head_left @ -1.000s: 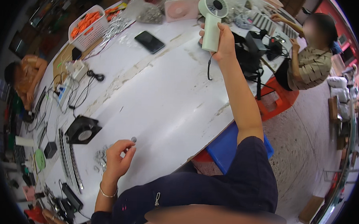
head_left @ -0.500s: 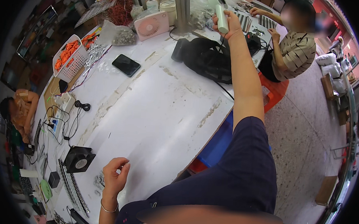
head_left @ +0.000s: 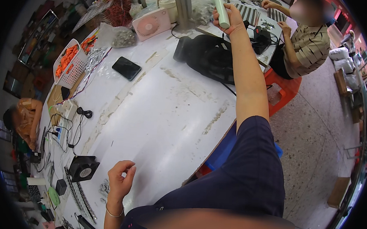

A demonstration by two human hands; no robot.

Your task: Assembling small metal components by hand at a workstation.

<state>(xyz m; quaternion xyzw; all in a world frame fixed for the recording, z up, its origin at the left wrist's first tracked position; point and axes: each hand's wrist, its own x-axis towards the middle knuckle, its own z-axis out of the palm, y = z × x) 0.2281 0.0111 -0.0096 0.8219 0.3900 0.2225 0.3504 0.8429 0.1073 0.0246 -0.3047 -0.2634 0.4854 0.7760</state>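
At the far side of the table, my right hand (head_left: 232, 19) grips the handle of a pale green handheld fan (head_left: 223, 16). My right arm is stretched out over a black bag (head_left: 208, 56). The top of the fan is cut off by the picture's upper edge. Close to my body, my left hand (head_left: 120, 179) hovers by the table's near side with its fingers loosely curled in. Nothing shows in it. Beside it lie small clear-wrapped pieces (head_left: 104, 187), and beyond these stands a black square fan (head_left: 83, 168).
A phone (head_left: 127, 68) lies on the white table (head_left: 159, 113). Behind it are a pink fan (head_left: 152, 24) and a basket (head_left: 75, 69) of orange pieces. Cables and metal chains (head_left: 79, 198) run along the left. A co-worker (head_left: 307, 46) sits at far right, another (head_left: 27, 118) at left.
My right hand has shifted slightly left and toward the picture's top with the handheld fan still in it. My left hand has barely moved. The view has tilted a little.
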